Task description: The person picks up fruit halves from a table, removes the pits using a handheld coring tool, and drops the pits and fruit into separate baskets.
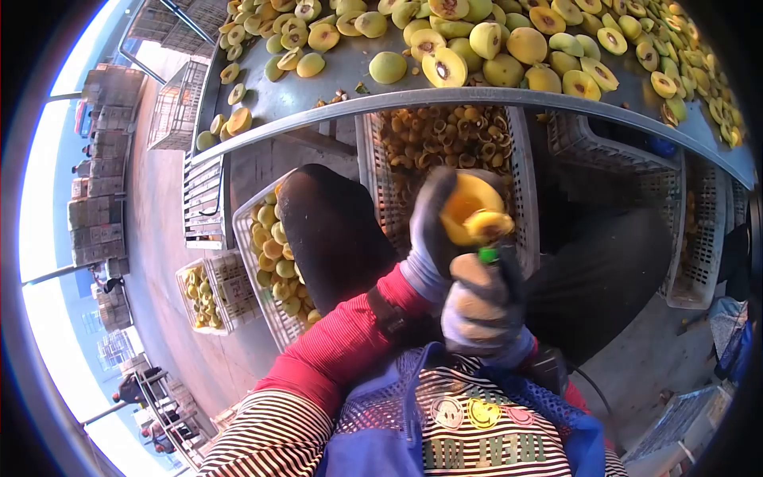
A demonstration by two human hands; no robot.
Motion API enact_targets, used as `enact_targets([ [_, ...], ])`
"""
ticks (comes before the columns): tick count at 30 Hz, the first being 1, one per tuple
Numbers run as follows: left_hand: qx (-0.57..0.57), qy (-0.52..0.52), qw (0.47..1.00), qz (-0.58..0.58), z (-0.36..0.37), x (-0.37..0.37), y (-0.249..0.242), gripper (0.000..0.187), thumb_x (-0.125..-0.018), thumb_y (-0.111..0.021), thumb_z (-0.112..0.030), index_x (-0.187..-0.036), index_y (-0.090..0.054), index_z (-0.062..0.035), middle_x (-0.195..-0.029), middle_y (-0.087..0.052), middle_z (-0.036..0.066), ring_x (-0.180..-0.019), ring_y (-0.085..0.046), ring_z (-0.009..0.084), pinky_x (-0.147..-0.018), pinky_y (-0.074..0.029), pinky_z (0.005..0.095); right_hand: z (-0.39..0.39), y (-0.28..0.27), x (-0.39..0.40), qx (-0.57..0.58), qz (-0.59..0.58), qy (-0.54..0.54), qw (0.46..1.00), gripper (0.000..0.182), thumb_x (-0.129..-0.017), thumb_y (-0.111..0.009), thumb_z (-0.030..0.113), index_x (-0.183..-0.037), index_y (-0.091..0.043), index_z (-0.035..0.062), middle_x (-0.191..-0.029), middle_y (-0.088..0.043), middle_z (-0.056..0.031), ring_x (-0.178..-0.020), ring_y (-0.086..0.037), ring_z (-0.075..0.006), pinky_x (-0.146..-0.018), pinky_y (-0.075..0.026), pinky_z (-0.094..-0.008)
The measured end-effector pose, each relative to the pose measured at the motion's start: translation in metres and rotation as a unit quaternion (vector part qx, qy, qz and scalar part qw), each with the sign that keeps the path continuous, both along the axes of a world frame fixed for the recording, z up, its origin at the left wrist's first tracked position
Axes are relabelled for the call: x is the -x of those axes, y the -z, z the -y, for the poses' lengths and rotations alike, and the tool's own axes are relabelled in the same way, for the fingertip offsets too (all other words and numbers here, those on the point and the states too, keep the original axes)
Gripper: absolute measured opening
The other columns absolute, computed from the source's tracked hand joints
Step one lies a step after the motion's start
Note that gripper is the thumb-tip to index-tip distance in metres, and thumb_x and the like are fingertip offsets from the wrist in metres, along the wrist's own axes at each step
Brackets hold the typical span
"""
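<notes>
My gloved left hand point(431, 226) is wrapped round a halved yellow fruit point(471, 208), its cut side facing up and right. My gloved right hand point(483, 298) is closed on a tool with a green collar point(488, 255). At the tool's upper end, against the fruit, sits a scooped piece of yellow-brown flesh or pit point(488, 226); motion blurs it. Both hands are close together above a crate of brown pits and scraps point(445, 135) between my knees.
A metal table point(342, 118) across the top holds many halved fruits point(445, 67). Crates of fruit point(278, 254) point(203, 298) stand at the left. More crates point(690, 270) are at the right. Stacked crates point(99, 207) and people are far left.
</notes>
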State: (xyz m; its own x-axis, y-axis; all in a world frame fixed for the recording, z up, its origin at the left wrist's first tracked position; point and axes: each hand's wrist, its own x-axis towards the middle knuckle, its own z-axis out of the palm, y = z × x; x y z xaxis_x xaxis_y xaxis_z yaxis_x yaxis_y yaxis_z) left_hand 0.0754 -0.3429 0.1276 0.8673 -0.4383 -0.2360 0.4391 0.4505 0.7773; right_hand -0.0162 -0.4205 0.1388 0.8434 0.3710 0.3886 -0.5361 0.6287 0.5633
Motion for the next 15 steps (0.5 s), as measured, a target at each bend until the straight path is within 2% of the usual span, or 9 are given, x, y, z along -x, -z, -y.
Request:
enact_targets([
  [1,0.107,-0.104,0.976,-0.157,0.001,0.005,0.003,0.022,-0.085,-0.057,-0.008,-0.105,-0.058,0.0030,-0.100,-0.059,0.015,-0.088,-0.060,0.0245,-0.075,-0.051,0.0322,0.005,0.004,0.001,0.017,0.029,0.027,0.999,0.044,-0.096,-0.038,0.053,-0.078,-0.039,0.0124,-0.053,-0.039,0.0010,-0.035,-0.036,-0.0079,-0.031,-0.028,-0.0223],
  [3,0.065,-0.089,0.983,-0.148,-0.018,0.003,-0.002,0.028,-0.085,-0.060,-0.011,-0.110,-0.055,0.0021,-0.102,-0.060,0.015,-0.089,-0.061,0.0228,-0.073,-0.052,0.0302,0.012,0.008,0.008,0.047,-0.058,0.058,0.996,0.042,-0.097,-0.037,0.051,-0.081,-0.039,0.0122,-0.055,-0.039,0.0007,-0.037,-0.038,-0.0081,-0.033,-0.031,-0.0227],
  [5,-0.018,-0.041,0.991,-0.128,-0.043,-0.005,-0.010,0.042,-0.085,-0.067,-0.016,-0.120,-0.050,0.0003,-0.107,-0.062,0.014,-0.091,-0.062,0.0196,-0.071,-0.054,0.0261,0.012,0.030,0.010,0.065,-0.125,0.000,0.990,0.040,-0.098,-0.035,0.049,-0.082,-0.040,0.0120,-0.058,-0.040,-0.0002,-0.042,-0.040,-0.0092,-0.035,-0.033,-0.0231],
  [6,-0.222,-0.075,0.954,0.188,-0.054,-0.002,-0.013,0.040,-0.085,-0.066,-0.012,-0.120,-0.051,0.0005,-0.108,-0.062,0.014,-0.092,-0.061,0.0190,-0.074,-0.052,0.0253,0.012,0.038,0.012,0.062,-0.124,-0.001,0.990,0.040,-0.098,-0.035,0.049,-0.082,-0.040,0.0120,-0.058,-0.040,-0.0002,-0.042,-0.040,-0.0092,-0.035,-0.033,-0.0231],
  [7,-0.393,-0.100,0.778,0.480,-0.066,-0.001,-0.018,0.039,-0.085,-0.065,-0.007,-0.121,-0.052,0.0007,-0.110,-0.061,0.014,-0.092,-0.060,0.0184,-0.076,-0.051,0.0244,0.013,0.046,0.010,0.084,-0.122,-0.011,0.989,0.041,-0.099,-0.034,0.049,-0.086,-0.044,0.0110,-0.059,-0.041,-0.0005,-0.043,-0.039,-0.0095,-0.035,-0.033,-0.0234],
  [9,-0.420,-0.170,0.774,0.442,-0.120,-0.013,-0.024,0.034,-0.091,-0.059,-0.014,-0.122,-0.052,-0.0010,-0.109,-0.062,0.011,-0.095,-0.059,0.0177,-0.081,-0.050,0.0269,0.017,0.047,0.008,0.102,-0.117,-0.016,0.988,0.042,-0.099,-0.033,0.048,-0.090,-0.047,0.0100,-0.061,-0.041,-0.0009,-0.045,-0.039,-0.0098,-0.036,-0.033,-0.0237],
  [11,-0.384,-0.292,0.836,0.261,-0.180,-0.025,-0.044,0.035,-0.093,-0.054,-0.032,-0.104,-0.061,0.0005,-0.095,-0.062,0.009,-0.090,-0.060,0.0165,-0.080,-0.050,0.0291,0.022,0.042,0.007,0.124,-0.115,-0.022,0.985,0.047,-0.099,-0.032,0.050,-0.100,-0.054,0.0080,-0.061,-0.041,-0.0011,-0.045,-0.038,-0.0096,-0.037,-0.033,-0.0241],
  [13,-0.651,-0.130,0.710,0.235,-0.278,-0.038,-0.024,0.032,-0.089,-0.061,-0.029,-0.105,-0.061,-0.0011,-0.094,-0.064,0.010,-0.089,-0.061,0.0169,-0.079,-0.050,0.0293,0.024,0.046,0.004,0.127,-0.091,-0.014,0.988,0.050,-0.098,-0.033,0.050,-0.106,-0.057,0.0072,-0.060,-0.040,-0.0004,-0.044,-0.036,-0.0091,-0.036,-0.032,-0.0241],
  [15,-0.892,0.094,0.423,0.126,-0.285,-0.045,-0.046,0.029,-0.087,-0.064,-0.027,-0.104,-0.063,-0.0032,-0.090,-0.066,0.012,-0.082,-0.062,0.0168,-0.076,-0.050,0.0287,0.023,0.049,0.002,0.162,-0.108,-0.012,0.981,0.050,-0.098,-0.033,0.050,-0.103,-0.058,0.0068,-0.059,-0.039,0.0002,-0.042,-0.034,-0.0088,-0.035,-0.031,-0.0238],
])
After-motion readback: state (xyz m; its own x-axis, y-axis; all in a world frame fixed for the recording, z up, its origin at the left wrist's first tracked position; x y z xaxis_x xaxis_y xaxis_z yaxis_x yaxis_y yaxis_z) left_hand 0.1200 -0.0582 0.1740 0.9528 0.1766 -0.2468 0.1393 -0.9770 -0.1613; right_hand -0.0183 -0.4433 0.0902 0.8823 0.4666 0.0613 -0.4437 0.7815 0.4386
